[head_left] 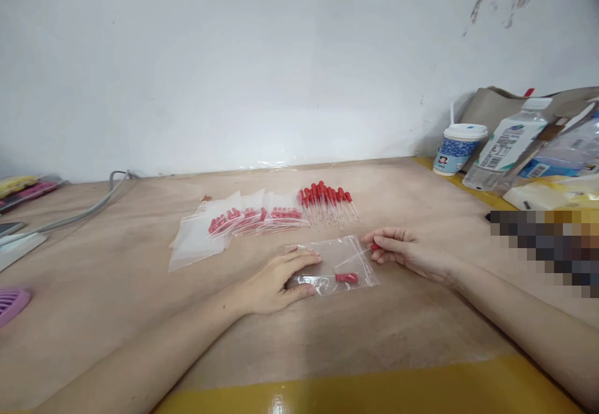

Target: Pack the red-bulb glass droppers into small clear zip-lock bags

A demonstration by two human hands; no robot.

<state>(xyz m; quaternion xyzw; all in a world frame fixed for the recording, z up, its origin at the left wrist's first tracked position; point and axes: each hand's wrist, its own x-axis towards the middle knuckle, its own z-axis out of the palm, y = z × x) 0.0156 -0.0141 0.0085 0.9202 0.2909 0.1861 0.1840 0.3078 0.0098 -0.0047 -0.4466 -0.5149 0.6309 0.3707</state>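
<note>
A person's left hand [283,277] lies across a clear zip bag [325,253] on a worktop [262,351], thumb and fingers spread wide and pinching nothing — a flat hold that seems meant to keep the thin plastic from sliding. At the bag's zip end, the right hand [405,253] has thumb and fingers closed on the red end of a held dropper [375,247], its clear tube angled toward the left hand; gripping the thicker end presumably leaves the slim tube free to lead. Whether that tube is inside the bag or above it cannot be told. A bagged dropper [347,278] shows through the plastic, red end toward the zip. Beyond the hands sits a pile of droppers [324,196], red ends toward the wall [234,58], beside overlapping filled bags [248,214] whose layering likely saves space. The left hand hides part of the bag beneath it. A paper cup [458,146] and a plastic bottle [510,143] stand at the right — well apart from the bag — while a grey cable [88,216] and a purple object [13,305] lie at the left.
</note>
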